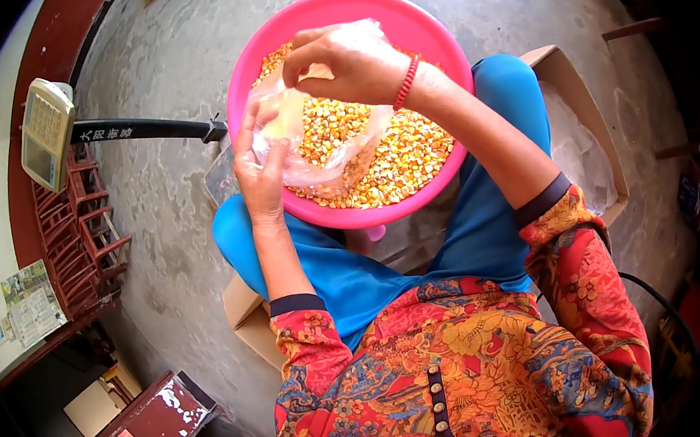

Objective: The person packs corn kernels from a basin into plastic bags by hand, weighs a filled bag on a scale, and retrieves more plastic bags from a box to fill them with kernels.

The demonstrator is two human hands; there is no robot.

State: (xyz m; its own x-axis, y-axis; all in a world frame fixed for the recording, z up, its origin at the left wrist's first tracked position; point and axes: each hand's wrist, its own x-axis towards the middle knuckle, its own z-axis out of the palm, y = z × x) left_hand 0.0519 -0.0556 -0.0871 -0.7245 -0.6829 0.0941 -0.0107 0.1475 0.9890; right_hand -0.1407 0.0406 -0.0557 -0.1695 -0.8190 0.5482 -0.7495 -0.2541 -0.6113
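Observation:
A pink basin [244, 92] full of yellow and orange corn kernels [406, 154] sits in front of my knees. Over the kernels hangs a clear plastic bag [314, 175], its mouth spread wide. My left hand [261, 172] grips the bag's left edge between thumb and fingers. Above the far part of the basin, my right hand [351, 62] has its fingers curled in a pinch, with film of the bag around them. A red bead bracelet circles that wrist. Whether the kernels seen through the film are inside the bag or beneath it, I cannot tell.
At the left stands a scale display [48, 134] on a black pole [145, 129]. An open cardboard box [577, 93] with clear plastic in it is by my right knee. Red wooden chairs [83, 229] and a dark red table [165, 414] are at the left.

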